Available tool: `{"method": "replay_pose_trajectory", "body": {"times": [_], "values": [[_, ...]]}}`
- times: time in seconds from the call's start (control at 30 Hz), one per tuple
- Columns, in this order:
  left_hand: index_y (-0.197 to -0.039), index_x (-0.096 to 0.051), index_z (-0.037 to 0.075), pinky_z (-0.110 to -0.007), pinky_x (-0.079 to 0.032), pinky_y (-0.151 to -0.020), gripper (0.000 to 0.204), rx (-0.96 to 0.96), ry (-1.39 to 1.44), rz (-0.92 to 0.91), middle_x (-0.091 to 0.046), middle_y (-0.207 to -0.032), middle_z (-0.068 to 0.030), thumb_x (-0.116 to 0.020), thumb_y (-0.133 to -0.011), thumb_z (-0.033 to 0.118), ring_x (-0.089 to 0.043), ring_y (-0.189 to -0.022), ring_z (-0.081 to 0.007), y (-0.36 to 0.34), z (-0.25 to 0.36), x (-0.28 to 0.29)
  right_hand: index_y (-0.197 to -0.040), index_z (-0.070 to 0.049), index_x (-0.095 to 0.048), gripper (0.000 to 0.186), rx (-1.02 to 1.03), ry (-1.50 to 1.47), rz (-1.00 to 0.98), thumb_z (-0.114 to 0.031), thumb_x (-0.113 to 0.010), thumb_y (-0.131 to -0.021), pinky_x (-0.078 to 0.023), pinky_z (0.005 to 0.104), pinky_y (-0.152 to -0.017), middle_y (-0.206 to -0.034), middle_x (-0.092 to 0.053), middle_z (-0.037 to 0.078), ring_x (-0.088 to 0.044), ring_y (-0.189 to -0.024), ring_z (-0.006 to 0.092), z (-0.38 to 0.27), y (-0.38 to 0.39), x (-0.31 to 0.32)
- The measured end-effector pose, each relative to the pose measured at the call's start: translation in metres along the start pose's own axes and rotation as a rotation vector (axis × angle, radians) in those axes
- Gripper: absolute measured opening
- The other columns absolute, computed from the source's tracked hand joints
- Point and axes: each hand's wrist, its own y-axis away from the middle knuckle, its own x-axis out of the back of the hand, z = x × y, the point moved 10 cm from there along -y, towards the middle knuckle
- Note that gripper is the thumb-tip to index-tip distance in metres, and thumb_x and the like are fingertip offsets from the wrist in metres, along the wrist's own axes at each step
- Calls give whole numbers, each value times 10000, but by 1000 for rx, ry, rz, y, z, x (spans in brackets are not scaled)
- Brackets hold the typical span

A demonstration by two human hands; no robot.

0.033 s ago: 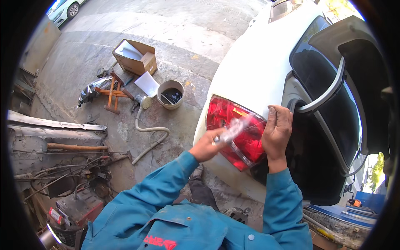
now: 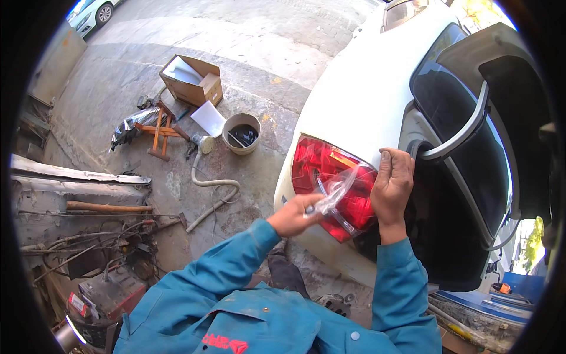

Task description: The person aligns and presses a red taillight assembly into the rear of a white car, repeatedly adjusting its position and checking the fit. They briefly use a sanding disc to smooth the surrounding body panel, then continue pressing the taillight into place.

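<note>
A red tail light [image 2: 306,162] sits at the rear corner of a white car [image 2: 348,100]. Fingers pinched, my left hand [image 2: 295,215] holds a crumpled piece of clear plastic film [image 2: 337,193] in front of the lens. My right hand [image 2: 393,189] is closed at the light's right edge, beside the opening under the raised tailgate [image 2: 498,50]; its thumb points up and some fingertips are hidden.
On the ground to the left stand an open cardboard box [image 2: 188,88], a bucket [image 2: 242,135] with dark liquid and a small wooden folding stool [image 2: 158,133]. A pale hose [image 2: 215,184] curls below them. Tools and cables crowd a ledge [image 2: 76,194] at far left.
My left hand has drawn slightly down and left, and the plastic film now stretches out more from its fingers. My right hand stays where it was.
</note>
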Motion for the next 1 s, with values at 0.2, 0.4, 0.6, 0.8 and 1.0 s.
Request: {"method": "replay_pose_trajectory", "body": {"times": [0.2,0.4,0.6,0.8,1.0], "values": [[-1261,-713,121,-485,-587,-755,341,-194,-506,-270,-745,-917,-221,-806,-934,95,-719,-870,-500,30,5,-74,-1069,-31,-743,119,-9,-5,-17,-111,-680,-1129,-543,435,-970,-1067,-714,116,-646,-1072,320,6,4,1],[-1220,-684,107,-659,-541,-746,426,-256,-718,-483,-706,-797,-254,-738,-800,153,-705,-814,-527,64,-27,-138,-1033,-21,-795,143,-45,-89,-146,-159,-775,-1067,-505,457,-1078,-1225,-694,157,-590,-1229,357,-4,12,-10],[-1274,-810,136,-574,-611,-809,479,-226,-868,-225,-793,-947,-203,-761,-798,161,-762,-885,-462,18,-51,-107,-1006,-25,-811,180,-8,-47,-82,-199,-795,-1049,-523,481,-1059,-1241,-724,186,-625,-1212,376,-10,11,-1],[-1230,-841,114,-558,-626,-919,395,-87,-902,-338,-822,-1054,-211,-788,-857,230,-781,-985,-442,5,-49,-93,-1176,-32,-784,456,53,34,-52,-350,-936,-886,-509,537,-1100,-1340,-683,198,-620,-1270,419,-31,60,30],[-1236,-810,61,-567,-608,-953,482,-178,-915,-376,-799,-1195,-232,-797,-959,456,-761,-1076,-458,6,-10,-103,-1681,-51,-488,957,-41,50,-16,-313,-956,-888,-452,530,-1201,-1598,-516,221,-524,-1428,424,-16,113,16]]}}
